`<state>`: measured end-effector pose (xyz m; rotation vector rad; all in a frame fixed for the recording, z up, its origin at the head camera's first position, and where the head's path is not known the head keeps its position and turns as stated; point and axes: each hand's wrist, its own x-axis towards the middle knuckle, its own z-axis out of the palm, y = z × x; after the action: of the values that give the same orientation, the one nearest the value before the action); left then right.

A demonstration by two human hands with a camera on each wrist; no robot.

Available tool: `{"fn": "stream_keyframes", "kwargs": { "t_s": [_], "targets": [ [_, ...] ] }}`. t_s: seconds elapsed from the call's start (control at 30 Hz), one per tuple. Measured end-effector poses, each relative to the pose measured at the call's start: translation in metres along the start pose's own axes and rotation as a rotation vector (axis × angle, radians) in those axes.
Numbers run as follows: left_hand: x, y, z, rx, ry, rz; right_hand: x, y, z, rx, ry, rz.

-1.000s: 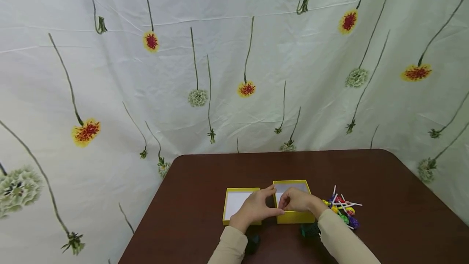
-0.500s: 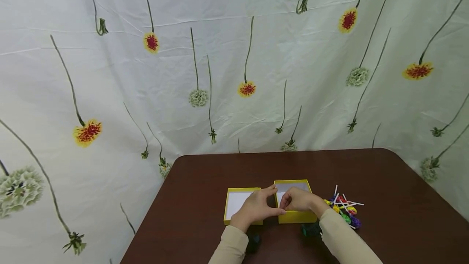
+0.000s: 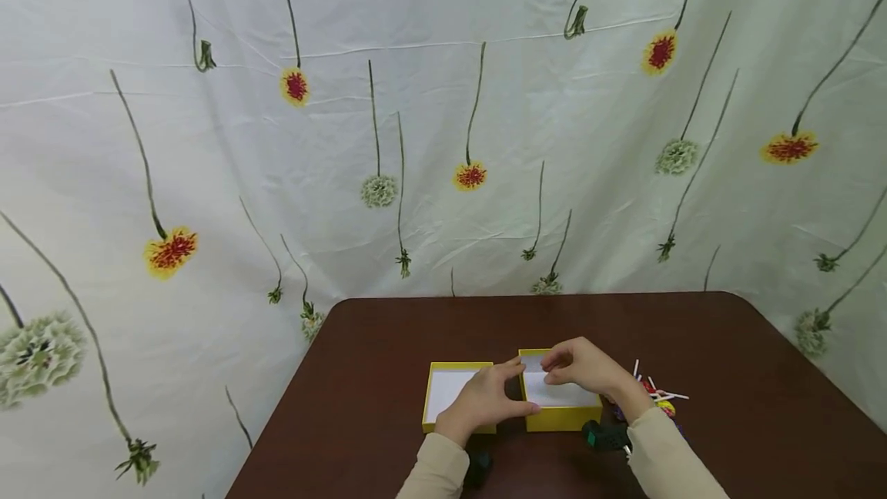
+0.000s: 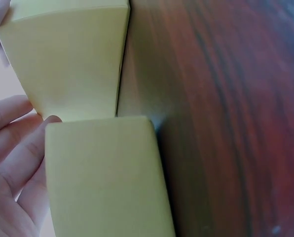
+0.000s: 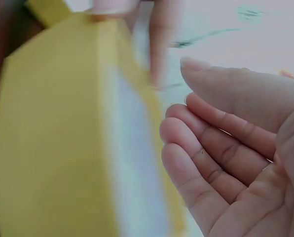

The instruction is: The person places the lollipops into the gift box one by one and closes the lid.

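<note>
At far left and across the back: pale cloth (image 3: 83,137) with printed flowers, red-and-yellow or whitish, on long stems. In front of the cloth: dark reddish-brown table (image 3: 360,360) with rounded far corners. On the table, leftmost: shallow yellow tray (image 3: 443,393), white inside, open side up. Over the near right part of the tray: left hand (image 3: 480,400), with a beige sleeve (image 3: 435,463) behind it and a dark device (image 3: 478,470) below the wrist. Left fingers: nearly straight, thumb spread well apart from the rest. Thumb: at the near left corner of the box (image 3: 564,419); fingertips: along its left wall. Contact between left hand and tray: cannot tell. Position of the box: just right of the tray, separated by a narrow strip of table; deeper, yellow outside, white inside, open side up. Above the far right part of the box: right hand (image 3: 590,370), holding nothing. Right fingers: loosely bent, close together, thumb apart from them; box blurred beside them in the right wrist view. Below the right wrist: second dark device (image 3: 607,437), beside the second beige sleeve (image 3: 671,456). Rightmost: pile of lollipops (image 3: 665,408), bright wrappers, white sticks at several angles, partly hidden by the right arm.
</note>
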<state>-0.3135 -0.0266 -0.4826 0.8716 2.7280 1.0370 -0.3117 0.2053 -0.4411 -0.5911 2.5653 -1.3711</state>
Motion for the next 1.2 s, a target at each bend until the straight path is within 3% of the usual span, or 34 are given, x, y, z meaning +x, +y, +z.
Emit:
{"fn": "stream_keyframes", "kwargs": {
  "t_s": [0.27, 0.43, 0.83, 1.1, 1.2],
  "targets": [
    [0.001, -0.001, -0.002, 0.000, -0.012, -0.033, -0.035, 0.004, -0.048, 0.007, 0.247, 0.119],
    [-0.003, -0.002, -0.004, 0.004, -0.015, -0.037, -0.049, 0.019, -0.063, 0.021, 0.327, 0.190],
    [-0.005, -0.002, -0.006, -0.024, -0.020, -0.024, -0.056, 0.062, -0.064, -0.121, 0.337, 0.306],
    [-0.001, -0.002, -0.003, -0.004, -0.013, -0.018, -0.061, 0.074, -0.061, -0.035, 0.438, 0.373],
    [0.000, -0.001, -0.003, -0.012, -0.016, -0.020, -0.065, 0.078, -0.062, -0.033, 0.437, 0.391]
  ]
}}
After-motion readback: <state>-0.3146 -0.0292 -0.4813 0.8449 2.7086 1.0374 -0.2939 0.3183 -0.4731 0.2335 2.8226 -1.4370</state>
